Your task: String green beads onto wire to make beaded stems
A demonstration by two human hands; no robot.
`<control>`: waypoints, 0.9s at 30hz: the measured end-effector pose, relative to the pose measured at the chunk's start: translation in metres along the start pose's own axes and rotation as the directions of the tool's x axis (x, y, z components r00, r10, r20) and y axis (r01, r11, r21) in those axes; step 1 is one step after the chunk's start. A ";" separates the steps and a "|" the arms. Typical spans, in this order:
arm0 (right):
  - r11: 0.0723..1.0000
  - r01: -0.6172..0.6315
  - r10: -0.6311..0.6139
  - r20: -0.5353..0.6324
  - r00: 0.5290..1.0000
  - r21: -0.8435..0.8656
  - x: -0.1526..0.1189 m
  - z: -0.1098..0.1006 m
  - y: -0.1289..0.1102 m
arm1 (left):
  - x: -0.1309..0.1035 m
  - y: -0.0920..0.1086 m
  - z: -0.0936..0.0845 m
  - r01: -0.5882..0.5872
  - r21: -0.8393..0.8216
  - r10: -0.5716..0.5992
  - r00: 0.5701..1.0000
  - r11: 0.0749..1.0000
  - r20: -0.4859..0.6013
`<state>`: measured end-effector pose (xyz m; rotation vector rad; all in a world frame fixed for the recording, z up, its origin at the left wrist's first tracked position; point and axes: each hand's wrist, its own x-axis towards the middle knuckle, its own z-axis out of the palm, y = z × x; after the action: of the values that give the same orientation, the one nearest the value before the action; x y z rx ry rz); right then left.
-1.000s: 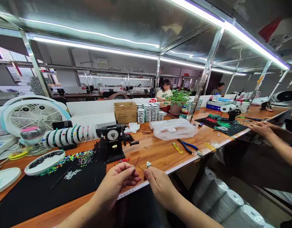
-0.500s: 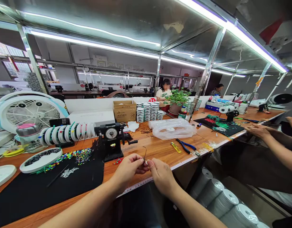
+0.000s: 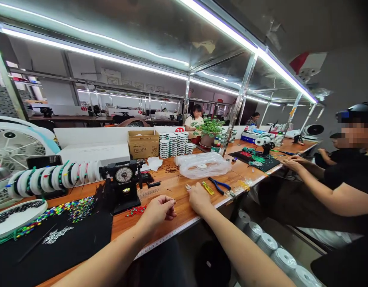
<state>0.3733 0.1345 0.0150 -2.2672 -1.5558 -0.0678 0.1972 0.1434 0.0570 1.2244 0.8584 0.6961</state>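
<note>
My left hand (image 3: pixel 160 210) is held above the front edge of the wooden table, thumb and fingers pinched together. Whatever is between those fingertips is too small to make out. Farther forward, my right hand (image 3: pixel 198 198) is closed over the tabletop, palm down. A small pale, pointed thing (image 3: pixel 188 186) shows at its fingertips; its kind is unclear. Just beyond that hand lie a yellow tool (image 3: pixel 207 188) and blue-handled pliers (image 3: pixel 219 185). Red bits (image 3: pixel 136 210) are scattered left of my left hand, beside a black hand-cranked winder (image 3: pixel 124 185) carrying white spools (image 3: pixel 56 175).
A black mat (image 3: pixel 67 255) with colourful beads (image 3: pixel 82 209) covers the left side. Behind stand a cardboard box (image 3: pixel 143 144), stacked spools (image 3: pixel 173 144) and a clear plastic bag (image 3: pixel 202 167). At right a co-worker's arm (image 3: pixel 312 185) reaches over the table.
My hands have come apart: the right one moved forward over the table, away from the left. The dark strand at the left fingertips no longer shows. The view has swung right.
</note>
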 end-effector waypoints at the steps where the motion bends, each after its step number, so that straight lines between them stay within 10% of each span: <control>1: 1.000 -0.005 0.005 0.007 1.000 -0.007 0.005 0.000 0.001 | -0.004 0.002 -0.002 -0.006 0.019 0.006 1.000 1.000 -0.005; 9: 0.963 -0.234 0.230 0.049 0.972 0.133 0.032 -0.030 0.056 | -0.019 0.013 -0.027 -0.101 0.185 0.118 0.989 0.977 -0.084; 14: 0.860 -0.114 0.058 0.127 0.990 0.498 0.015 -0.021 0.030 | -0.015 0.014 -0.031 -0.168 0.317 0.218 0.968 0.933 -0.128; 19: 0.547 -0.092 -0.170 0.218 0.961 0.832 -0.016 0.001 -0.030 | 0.001 0.002 -0.033 -0.331 0.497 0.451 0.881 0.802 -0.142; 27: -0.080 -0.424 -0.145 0.411 0.900 0.902 -0.009 0.008 -0.057 | 0.018 -0.002 -0.026 -0.483 0.603 0.644 0.762 0.635 -0.066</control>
<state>0.3166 0.1468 0.0215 -1.0362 -0.7604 1.3100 0.1842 0.1708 0.0487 2.0198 0.9388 1.2126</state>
